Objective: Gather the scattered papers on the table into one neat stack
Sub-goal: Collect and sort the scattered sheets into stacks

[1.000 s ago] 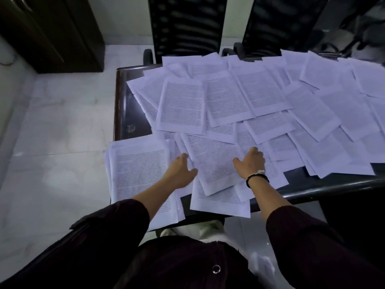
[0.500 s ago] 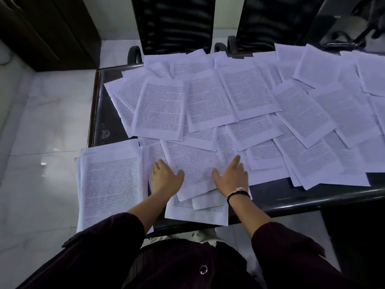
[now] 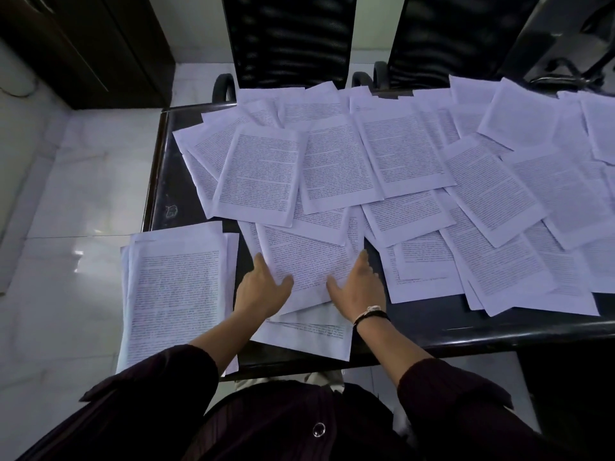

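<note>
Across the dark, glossy rectangular table (image 3: pixel 159 181) lie scattered white printed paper sheets (image 3: pixel 392 154), overlapping at many angles from the far edge to the near right edge. Behind the table stand two black ribbed office chairs (image 3: pixel 289 38), side by side, on a pale marble tile floor (image 3: pixel 66 181). On the near left corner of the table sits a gathered stack of printed pages (image 3: pixel 173 294), roughly squared, its left part hanging past the table's edge. Just right of that stack lies a small tilted bundle of sheets (image 3: pixel 306 264), flanked by both hands. The left hand (image 3: pixel 261 289) presses flat on its left edge with straight fingers and spread thumb. The right hand (image 3: pixel 357 287) lies likewise on its right edge, fingers extended, gripping nothing. A dark band bracelet (image 3: pixel 371 315) circles the right wrist.
</note>
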The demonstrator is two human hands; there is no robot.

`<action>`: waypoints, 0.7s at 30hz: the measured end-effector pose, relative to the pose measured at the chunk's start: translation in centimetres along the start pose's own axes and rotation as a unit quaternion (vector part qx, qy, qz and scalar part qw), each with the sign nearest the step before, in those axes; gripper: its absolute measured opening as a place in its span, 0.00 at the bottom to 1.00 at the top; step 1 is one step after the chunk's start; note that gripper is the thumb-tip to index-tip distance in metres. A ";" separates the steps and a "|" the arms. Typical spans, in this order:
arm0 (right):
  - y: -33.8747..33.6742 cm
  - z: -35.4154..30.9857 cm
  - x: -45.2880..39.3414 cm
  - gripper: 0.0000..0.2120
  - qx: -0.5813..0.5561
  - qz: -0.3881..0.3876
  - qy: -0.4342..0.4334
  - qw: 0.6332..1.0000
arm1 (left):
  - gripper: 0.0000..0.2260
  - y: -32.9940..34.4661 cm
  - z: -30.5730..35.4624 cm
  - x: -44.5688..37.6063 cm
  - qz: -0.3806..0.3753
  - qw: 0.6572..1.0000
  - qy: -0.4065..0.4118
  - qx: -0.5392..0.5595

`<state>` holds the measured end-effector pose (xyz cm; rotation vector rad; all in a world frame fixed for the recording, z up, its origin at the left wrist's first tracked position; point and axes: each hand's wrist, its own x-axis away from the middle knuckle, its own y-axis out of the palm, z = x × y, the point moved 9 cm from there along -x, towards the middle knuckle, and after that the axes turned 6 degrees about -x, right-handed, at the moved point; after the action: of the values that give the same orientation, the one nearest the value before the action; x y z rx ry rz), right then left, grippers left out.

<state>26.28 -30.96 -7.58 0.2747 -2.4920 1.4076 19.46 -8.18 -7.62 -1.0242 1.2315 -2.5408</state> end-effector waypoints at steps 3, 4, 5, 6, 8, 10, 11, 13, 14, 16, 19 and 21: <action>-1.9 1.2 -1.8 0.44 -0.021 0.021 0.066 0.997 | 0.32 -1.6 -1.2 -0.7 0.047 0.994 -0.060 0.083; -1.6 1.6 -2.1 0.45 0.006 0.007 0.084 0.996 | 0.31 -2.0 -1.4 -0.7 0.058 0.991 -0.080 0.089; -1.0 1.6 -2.2 0.46 0.022 -0.012 0.095 0.995 | 0.30 -1.9 -1.5 -0.7 0.057 0.989 -0.094 0.095; -0.2 1.3 -2.2 0.45 0.010 -0.031 0.101 0.994 | 0.29 -1.5 -1.5 -0.7 0.044 0.988 -0.104 0.108; 1.5 0.4 -2.1 0.43 -0.062 -0.076 0.107 0.989 | 0.29 -0.3 -1.2 -0.4 -0.008 0.980 -0.127 0.150; 2.9 -0.1 -2.1 0.36 -0.142 -0.119 0.118 0.976 | 0.31 1.0 -1.0 -0.2 -0.054 0.971 -0.140 0.184; 3.5 0.0 -2.1 0.32 -0.190 -0.143 0.128 0.963 | 0.30 1.5 -1.2 -0.3 -0.065 0.968 -0.143 0.197; 4.5 0.6 -1.8 0.25 -0.309 -0.194 0.151 0.919 | 0.26 1.6 -1.9 -0.5 -0.062 0.963 -0.150 0.214; 4.4 0.9 -1.4 0.23 -0.361 -0.214 0.158 0.894 | 0.26 1.4 -2.2 -0.5 -0.056 0.960 -0.160 0.222; 3.0 1.3 -0.4 0.20 -0.442 -0.244 0.163 0.848 | 0.30 0.8 -2.9 -0.7 -0.057 0.950 -0.183 0.248; 0.1 1.2 1.8 0.19 -0.515 -0.295 0.168 0.787 | 0.24 1.8 -2.2 -0.1 -0.135 0.884 -0.213 0.394; -2.1 1.8 2.8 0.21 -0.527 -0.300 0.163 0.778 | 0.17 2.4 0.1 1.7 -0.201 0.827 -0.213 0.481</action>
<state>24.02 -33.64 -5.92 0.4543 -2.1722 -0.2488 17.84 -10.52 -8.46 -1.4735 -0.4351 -2.4171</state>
